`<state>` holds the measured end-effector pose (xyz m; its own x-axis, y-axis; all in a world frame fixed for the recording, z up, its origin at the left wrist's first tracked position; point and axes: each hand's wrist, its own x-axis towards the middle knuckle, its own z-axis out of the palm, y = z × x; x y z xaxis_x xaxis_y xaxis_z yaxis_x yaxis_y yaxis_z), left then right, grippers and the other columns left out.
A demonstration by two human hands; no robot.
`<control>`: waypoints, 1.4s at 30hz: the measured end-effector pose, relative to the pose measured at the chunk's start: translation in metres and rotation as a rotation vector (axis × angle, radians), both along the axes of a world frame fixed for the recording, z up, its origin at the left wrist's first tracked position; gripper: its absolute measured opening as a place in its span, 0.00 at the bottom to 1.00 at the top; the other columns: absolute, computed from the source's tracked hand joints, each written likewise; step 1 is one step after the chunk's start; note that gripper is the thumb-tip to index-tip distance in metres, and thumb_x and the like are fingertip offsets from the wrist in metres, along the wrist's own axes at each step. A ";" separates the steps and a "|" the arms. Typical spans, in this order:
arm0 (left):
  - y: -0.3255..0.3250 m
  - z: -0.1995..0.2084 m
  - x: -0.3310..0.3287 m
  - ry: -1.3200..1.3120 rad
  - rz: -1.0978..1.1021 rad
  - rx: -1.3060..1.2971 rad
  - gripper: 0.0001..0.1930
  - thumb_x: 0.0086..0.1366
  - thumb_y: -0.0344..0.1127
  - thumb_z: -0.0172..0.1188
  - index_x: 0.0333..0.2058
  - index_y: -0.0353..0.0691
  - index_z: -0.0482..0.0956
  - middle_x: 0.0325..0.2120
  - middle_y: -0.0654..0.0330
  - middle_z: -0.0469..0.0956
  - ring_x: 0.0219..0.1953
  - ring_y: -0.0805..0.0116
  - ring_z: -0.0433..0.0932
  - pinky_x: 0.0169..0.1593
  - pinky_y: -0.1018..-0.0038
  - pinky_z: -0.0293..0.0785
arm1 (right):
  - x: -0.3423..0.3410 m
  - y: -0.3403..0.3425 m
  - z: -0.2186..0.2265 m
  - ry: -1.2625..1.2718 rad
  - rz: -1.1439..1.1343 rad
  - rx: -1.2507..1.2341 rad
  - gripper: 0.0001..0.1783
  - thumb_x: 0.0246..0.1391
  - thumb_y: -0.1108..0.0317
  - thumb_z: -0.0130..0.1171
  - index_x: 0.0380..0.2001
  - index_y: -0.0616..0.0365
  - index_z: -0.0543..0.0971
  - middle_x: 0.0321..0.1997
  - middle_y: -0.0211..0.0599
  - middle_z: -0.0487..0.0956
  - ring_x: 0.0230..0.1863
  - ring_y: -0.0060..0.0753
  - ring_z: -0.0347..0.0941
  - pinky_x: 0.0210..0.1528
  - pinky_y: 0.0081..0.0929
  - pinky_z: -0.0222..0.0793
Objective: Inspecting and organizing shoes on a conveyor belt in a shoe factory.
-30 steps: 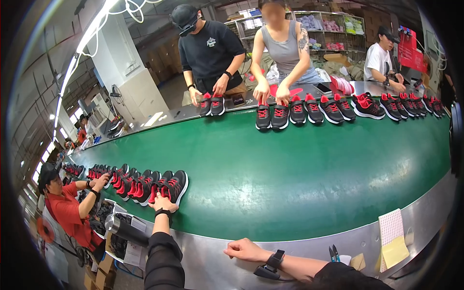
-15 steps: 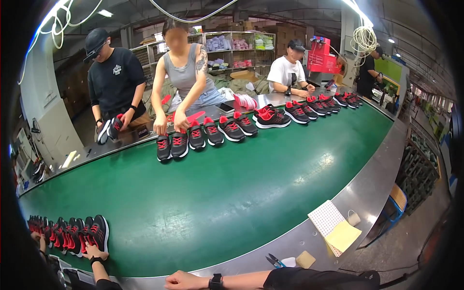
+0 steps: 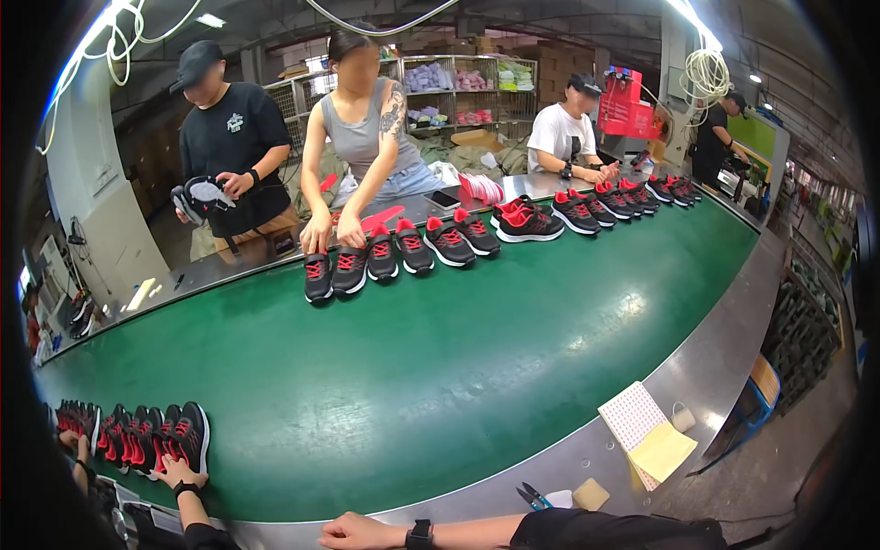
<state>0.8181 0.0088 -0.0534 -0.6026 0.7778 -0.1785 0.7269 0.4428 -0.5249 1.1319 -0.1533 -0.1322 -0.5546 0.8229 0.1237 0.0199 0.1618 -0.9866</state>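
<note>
My right hand [image 3: 359, 531] rests in a loose fist at the near metal edge of the green work surface [image 3: 394, 367], its forearm lying across from the right. A black band [image 3: 420, 533] circles the wrist. Nothing shows in the fist. Closest to it on the right are thread snips [image 3: 533, 496] with blue handles, beside a small white piece [image 3: 559, 500] and a tan block [image 3: 591, 495]. My left hand does not show. At the lower left, hands I take for a co-worker's [image 3: 179, 471] grip black sneakers [image 3: 194, 438] with red linings, lined up in a row.
Across the surface, a person in a grey top [image 3: 353, 137] handles black sneakers [image 3: 350, 269] in a long row. Another person [image 3: 234, 137] holds a shoe [image 3: 203, 196]. A yellow pad [image 3: 664, 449] lies over a red-patterned sheet [image 3: 632, 412] on the metal rim at right.
The view has shifted slightly. At far left, the person has turned the shoe so its pale underside shows. My right hand keeps its resting fist.
</note>
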 end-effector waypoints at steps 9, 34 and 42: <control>0.003 0.001 -0.020 0.032 -0.007 0.006 0.37 0.52 0.59 0.55 0.60 0.53 0.61 0.64 0.59 0.52 0.67 0.63 0.46 0.59 0.33 0.38 | 0.004 -0.002 0.004 0.051 0.029 -0.033 0.18 0.53 0.57 0.54 0.16 0.56 0.78 0.16 0.33 0.77 0.18 0.22 0.69 0.23 0.26 0.63; 0.018 -0.044 -0.052 -0.111 -0.048 0.278 0.35 0.37 0.53 0.68 0.47 0.49 0.76 0.62 0.54 0.53 0.65 0.56 0.50 0.63 0.47 0.49 | 0.045 -0.009 0.016 -0.030 0.157 -0.233 0.22 0.60 0.54 0.49 0.20 0.60 0.72 0.17 0.24 0.69 0.20 0.15 0.56 0.23 0.20 0.54; 0.005 -0.032 -0.049 -0.081 0.016 0.239 0.36 0.38 0.56 0.67 0.49 0.48 0.75 0.63 0.54 0.53 0.66 0.57 0.50 0.62 0.47 0.51 | 0.051 -0.011 0.025 -0.044 0.150 -0.247 0.21 0.60 0.55 0.50 0.20 0.60 0.72 0.16 0.23 0.68 0.20 0.14 0.54 0.23 0.19 0.53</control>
